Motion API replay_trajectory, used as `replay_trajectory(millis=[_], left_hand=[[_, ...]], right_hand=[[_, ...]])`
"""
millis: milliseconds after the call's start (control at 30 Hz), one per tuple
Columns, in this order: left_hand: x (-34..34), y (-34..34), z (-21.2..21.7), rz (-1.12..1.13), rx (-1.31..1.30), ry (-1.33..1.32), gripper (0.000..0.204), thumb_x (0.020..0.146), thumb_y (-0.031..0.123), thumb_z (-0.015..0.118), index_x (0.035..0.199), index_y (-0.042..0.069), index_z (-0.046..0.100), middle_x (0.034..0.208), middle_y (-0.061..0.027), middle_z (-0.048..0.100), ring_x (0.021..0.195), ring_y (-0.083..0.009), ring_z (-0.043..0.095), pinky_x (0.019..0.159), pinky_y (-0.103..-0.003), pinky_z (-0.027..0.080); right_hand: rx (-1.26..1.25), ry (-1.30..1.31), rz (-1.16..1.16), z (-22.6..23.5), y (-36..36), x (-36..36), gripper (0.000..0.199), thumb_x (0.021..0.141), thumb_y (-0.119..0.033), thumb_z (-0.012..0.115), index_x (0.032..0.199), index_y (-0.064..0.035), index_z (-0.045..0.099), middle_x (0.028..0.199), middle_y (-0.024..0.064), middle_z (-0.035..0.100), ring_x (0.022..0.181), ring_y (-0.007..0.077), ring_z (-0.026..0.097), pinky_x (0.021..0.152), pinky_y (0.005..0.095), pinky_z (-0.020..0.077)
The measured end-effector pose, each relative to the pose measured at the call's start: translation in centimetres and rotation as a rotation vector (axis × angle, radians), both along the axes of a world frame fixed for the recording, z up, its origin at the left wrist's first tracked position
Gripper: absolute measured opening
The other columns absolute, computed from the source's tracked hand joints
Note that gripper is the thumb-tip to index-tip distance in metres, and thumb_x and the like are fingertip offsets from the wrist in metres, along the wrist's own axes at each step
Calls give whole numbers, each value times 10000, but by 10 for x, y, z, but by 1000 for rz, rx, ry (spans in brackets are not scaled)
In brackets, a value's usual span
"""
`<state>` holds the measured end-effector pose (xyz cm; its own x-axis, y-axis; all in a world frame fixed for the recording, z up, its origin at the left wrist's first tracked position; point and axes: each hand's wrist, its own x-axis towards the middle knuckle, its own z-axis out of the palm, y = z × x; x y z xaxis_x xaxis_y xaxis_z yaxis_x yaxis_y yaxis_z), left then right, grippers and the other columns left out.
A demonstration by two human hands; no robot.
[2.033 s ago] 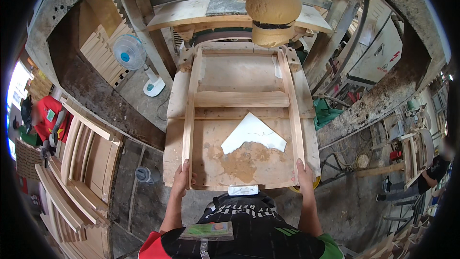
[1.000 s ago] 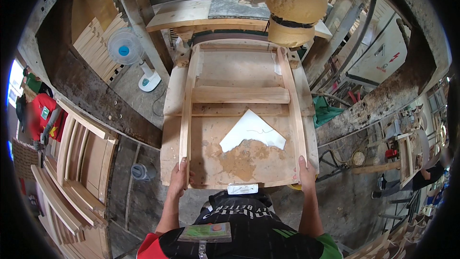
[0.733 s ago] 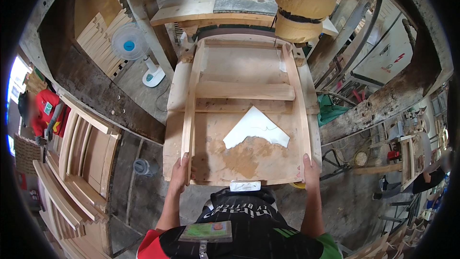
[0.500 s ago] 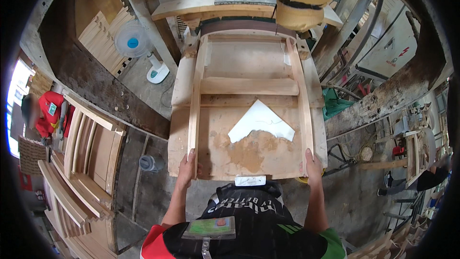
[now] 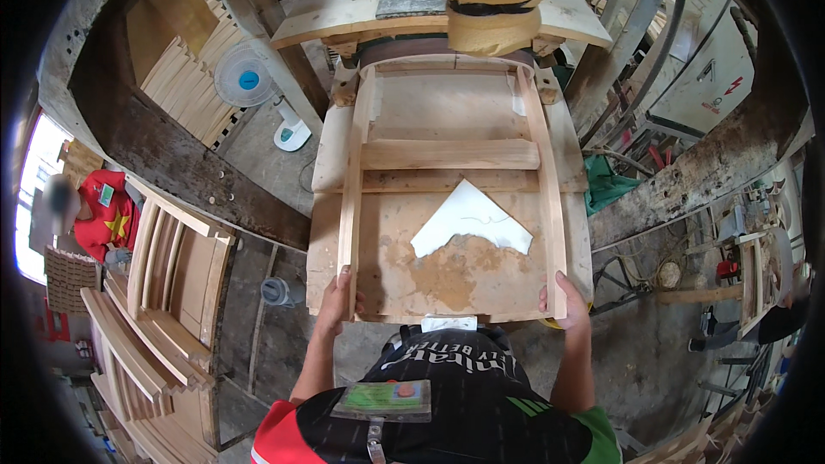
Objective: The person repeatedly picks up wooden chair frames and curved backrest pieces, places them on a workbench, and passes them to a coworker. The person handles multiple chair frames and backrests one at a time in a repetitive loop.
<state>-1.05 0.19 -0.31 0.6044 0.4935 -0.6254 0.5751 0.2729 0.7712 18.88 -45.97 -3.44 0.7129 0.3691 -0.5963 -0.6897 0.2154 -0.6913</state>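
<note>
A pale wooden frame lies on a board (image 5: 331,232) in front of me. It has two long side rails, a crossbar (image 5: 450,155) between them and a curved far end. My left hand (image 5: 336,298) is closed around the near end of the left rail (image 5: 351,193). On the other side, my right hand (image 5: 568,304) grips the near end of the right rail (image 5: 548,193), its thumb on the outer side. Between the rails, a white angular sheet (image 5: 473,219) with a ragged near edge rests on the board, beside a patch of brown dust.
Yellow padding bound with a black band (image 5: 491,4) hangs over the far end. Rusty metal beams (image 5: 198,150) flank the board. A white fan (image 5: 245,77) stands at left, near stacked curved wooden parts (image 5: 129,344) and a person in red (image 5: 105,216).
The yellow padding now appears farther left over the frame's far end. The whole view has shifted slightly. Both hands keep their hold on the rails.
</note>
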Motion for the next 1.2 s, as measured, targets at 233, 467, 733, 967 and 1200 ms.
replay_trajectory(millis=[233,467,733,967,1200], left_hand=[[2,1,-1,13,-127,-8,647,1025,645,486,1261,44,537,811,-118,651,572,-202,651,441,-349,516],[2,15,-9,-6,-457,-156,673,991,727,462,1107,79,603,786,-104,660,643,-231,671,564,-381,547],[10,12,-6,7,-323,-75,656,992,713,470,995,66,575,664,-46,539,486,-198,526,461,-352,455],[9,14,-8,6,-296,-93,664,997,706,469,974,49,561,672,-60,536,488,-198,516,464,-360,450],[10,18,-10,-25,-296,-73,653,993,707,471,976,61,562,663,-62,557,482,-198,555,451,-347,477]], right_hand=[[270,86,-19,-7,-6,6,471,1036,-404,574,1312,-23,585,797,81,614,560,184,571,511,337,449],[163,81,-1,6,1,4,448,1014,-440,609,1246,-57,591,744,44,593,526,158,543,484,296,416],[97,115,-15,8,3,6,405,1033,-457,560,1158,-73,598,710,46,585,501,177,525,465,327,390],[85,101,-10,12,3,5,400,1028,-462,565,1114,-73,607,720,46,593,511,177,532,474,331,386],[98,117,-3,6,1,3,439,1032,-490,550,1139,-67,599,732,46,591,531,181,541,482,337,395]])
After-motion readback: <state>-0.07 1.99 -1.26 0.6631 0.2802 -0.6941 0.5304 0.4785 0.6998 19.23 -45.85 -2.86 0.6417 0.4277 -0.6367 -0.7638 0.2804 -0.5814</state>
